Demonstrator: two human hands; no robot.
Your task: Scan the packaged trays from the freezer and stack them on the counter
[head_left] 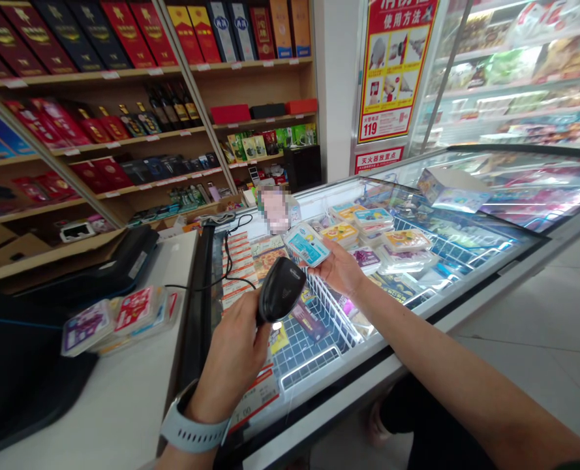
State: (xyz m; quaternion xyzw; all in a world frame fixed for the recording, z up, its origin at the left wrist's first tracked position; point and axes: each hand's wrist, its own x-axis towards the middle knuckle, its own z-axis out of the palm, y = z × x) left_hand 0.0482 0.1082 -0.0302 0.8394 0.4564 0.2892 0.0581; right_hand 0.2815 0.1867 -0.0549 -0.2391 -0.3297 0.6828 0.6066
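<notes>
Scanner [282, 289]: black and handheld; call it the middle of my clock, twelve pointing away from the person.
Blue pack [308, 245]: just off at one o'clock, held up over the chest freezer [319, 421], printed top showing.
Left hand [238, 356]: fingers wrapped around the scanner's grip; whether one presses a trigger, I can't tell from here.
Right hand [341, 266]: thumb and fingers grasping the blue pack by its near, right-hand end.
Pack's heft: I'd guess light, an easy one-handed lift.
Pack's feel: it looks flat and fairly stiff, with clear plastic edges; likely cold, and slick if damp. A hard squeeze might crack the casing.
Best hold: pinch the short end or side rims, leaving the broad faces uncovered.
Pack lettering: white print on blue, too small for me to read.
Freezer packs [372, 219]: a heap at two o'clock in orange, blue and purple, their wording unclear.
Counter packs [136, 308]: a small pile at nine o'clock, red and purple labels, brand unreadable.
Red poster [392, 72]: one o'clock, on the wall; "使用方法" and a big "119".
Lower sign [378, 160]: beneath it, "灭火器放置点".
Price card [258, 398]: six o'clock, seemingly "7.00".
Gift boxes [91, 36]: eleven o'clock, top shelf; no brand I can make out.
</notes>
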